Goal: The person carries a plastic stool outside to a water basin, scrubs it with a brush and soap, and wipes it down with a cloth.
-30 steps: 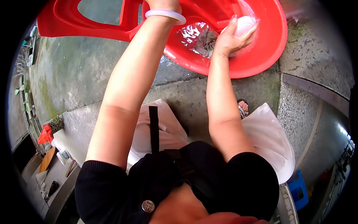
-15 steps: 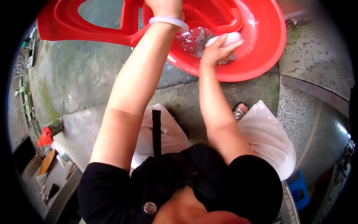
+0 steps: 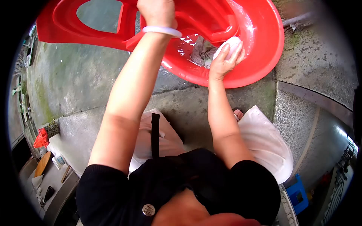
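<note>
At eleven o'clock, the red chair (image 3: 126, 39) is gripped by the left hand (image 3: 157, 13), maybe to keep it still; at one, the white brush (image 3: 233, 42) is held by the right hand (image 3: 223, 67).

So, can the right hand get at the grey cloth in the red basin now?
Likely yes: the grey cloth lies close beside the right hand, largely uncovered, though the white brush-like object fills that hand's grip.

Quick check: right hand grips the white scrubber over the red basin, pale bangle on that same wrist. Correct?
Not quite: the head view shows the pale bangle on the wrist of the left hand. The right hand does grip the white scrubber over the red basin.
</note>
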### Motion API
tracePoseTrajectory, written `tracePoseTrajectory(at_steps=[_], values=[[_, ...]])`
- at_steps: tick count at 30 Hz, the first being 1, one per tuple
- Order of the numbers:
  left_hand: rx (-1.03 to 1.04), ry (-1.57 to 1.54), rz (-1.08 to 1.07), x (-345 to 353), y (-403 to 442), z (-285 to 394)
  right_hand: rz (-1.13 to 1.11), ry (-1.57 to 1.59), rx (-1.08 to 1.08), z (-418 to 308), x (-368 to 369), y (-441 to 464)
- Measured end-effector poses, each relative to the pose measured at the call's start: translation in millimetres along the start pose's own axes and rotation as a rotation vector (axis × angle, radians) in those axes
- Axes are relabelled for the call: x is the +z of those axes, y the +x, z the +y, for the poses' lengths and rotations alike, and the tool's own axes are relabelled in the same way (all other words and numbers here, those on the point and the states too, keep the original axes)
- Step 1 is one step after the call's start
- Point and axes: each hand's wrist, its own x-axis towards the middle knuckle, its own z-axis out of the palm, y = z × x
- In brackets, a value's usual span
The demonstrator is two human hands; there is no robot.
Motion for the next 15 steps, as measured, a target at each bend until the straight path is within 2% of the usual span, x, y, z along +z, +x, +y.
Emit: tracePoseTrajectory(at_steps=[3,6,7,8,9,11,14,15], values=[[-0.015,0.055,-0.009,-5,-8,-5,-0.018,-0.052,0.126,5,10,47],[0.001,0.084,-0.021,-10,-17,-11,-0.376,0.081,0.204,40,31,111],[0.0,0.078,0.03,-7,-20,-9,-0.46,0.118,0.227,43,35,117],[-0.054,0.084,0.027,-13,-18,-16,-0.446,0.14,0.235,60,38,112],[-0.107,0.092,0.023,-19,-14,-22,-0.435,0.044,0.123,41,20,104],[-0.022,0.031,0.037,-17,-11,-24,-0.406,0.274,0.279,44,-1,71],[-0.004,0.037,0.093,-27,-16,-27,-0.586,0.168,0.26,50,1,80],[-0.013,0.048,0.108,-30,-18,-28,-0.679,0.047,0.326,40,15,93]])
